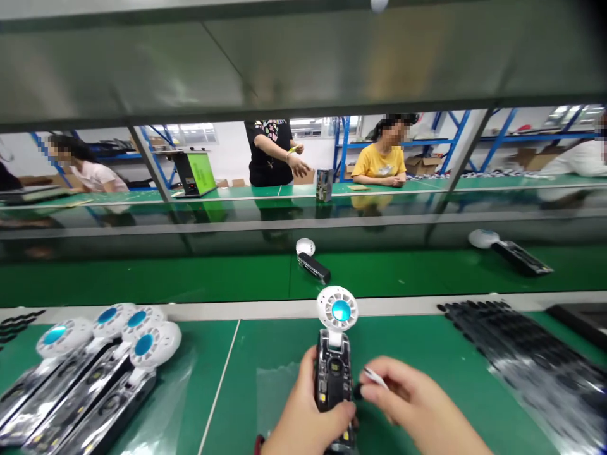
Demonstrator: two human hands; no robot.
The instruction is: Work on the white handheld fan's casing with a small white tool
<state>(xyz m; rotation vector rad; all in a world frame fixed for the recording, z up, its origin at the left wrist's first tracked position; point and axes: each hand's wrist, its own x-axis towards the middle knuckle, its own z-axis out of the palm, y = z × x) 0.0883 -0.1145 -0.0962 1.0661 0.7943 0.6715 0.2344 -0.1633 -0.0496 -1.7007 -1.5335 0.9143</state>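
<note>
In front of me, my left hand (310, 411) is wrapped round the black body of a handheld fan (334, 366). The fan stands upright, its white slotted round head with a shiny blue centre at the top. My right hand (408, 395) is just right of the fan body, thumb and finger pinched on a small white strip (375, 377). A small dark piece (358, 390) shows by those fingertips; whether it is held or touches the fan I cannot tell. Clear plastic film (270, 392) lies under my left hand.
Several similar fans (95, 379) lie side by side at left. Rows of black parts in film (531, 354) are at right. Beyond the pale rail (213, 311), two fans (313, 268) (521, 256) lie on a green belt (142, 278). A shelf (284, 63) hangs overhead; co-workers sit and stand opposite.
</note>
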